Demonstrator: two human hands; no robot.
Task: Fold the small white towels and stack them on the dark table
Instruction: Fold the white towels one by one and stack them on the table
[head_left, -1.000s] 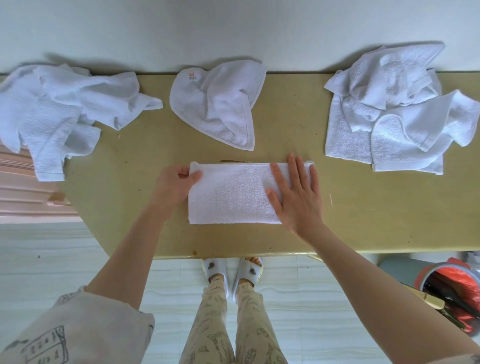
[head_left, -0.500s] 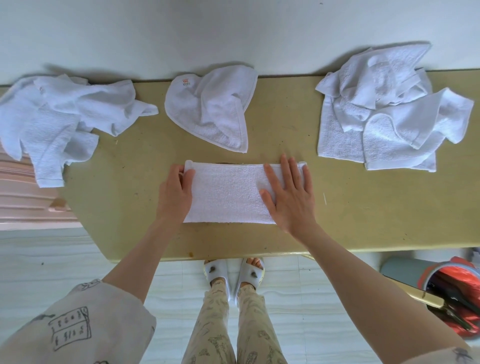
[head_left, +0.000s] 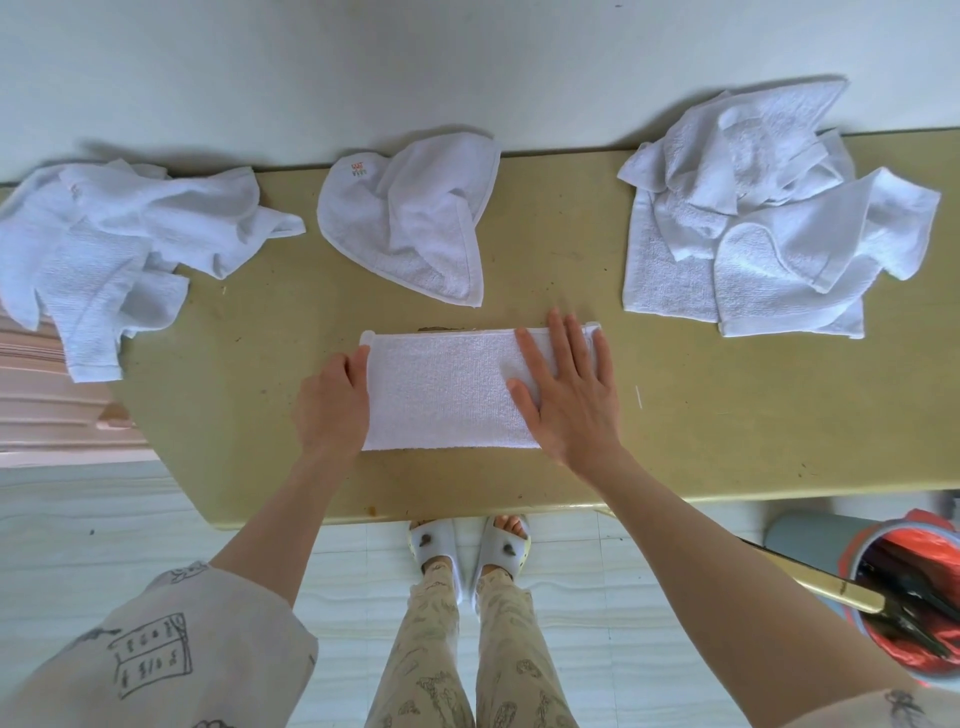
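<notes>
A white towel (head_left: 447, 389) folded into a long strip lies flat near the front middle of the olive table (head_left: 727, 441). My left hand (head_left: 332, 400) is at the strip's left short edge, fingers curled around that edge. My right hand (head_left: 566, 395) lies flat on the strip's right end with fingers spread, pressing it down. A crumpled white towel (head_left: 415, 223) with a small logo lies just behind the strip. Loose white towels are heaped at the back left (head_left: 114, 244) and the back right (head_left: 769, 218).
The table's back edge meets a pale wall. A pink ribbed object (head_left: 47, 405) stands left of the table. A bucket with a red liner and a long handle (head_left: 909, 597) stands on the tiled floor at the right. My slippered feet (head_left: 467, 545) are under the front edge.
My left hand slid from the strip's top-left corner down to the middle of its left edge. My right hand stayed flat on the right end.
</notes>
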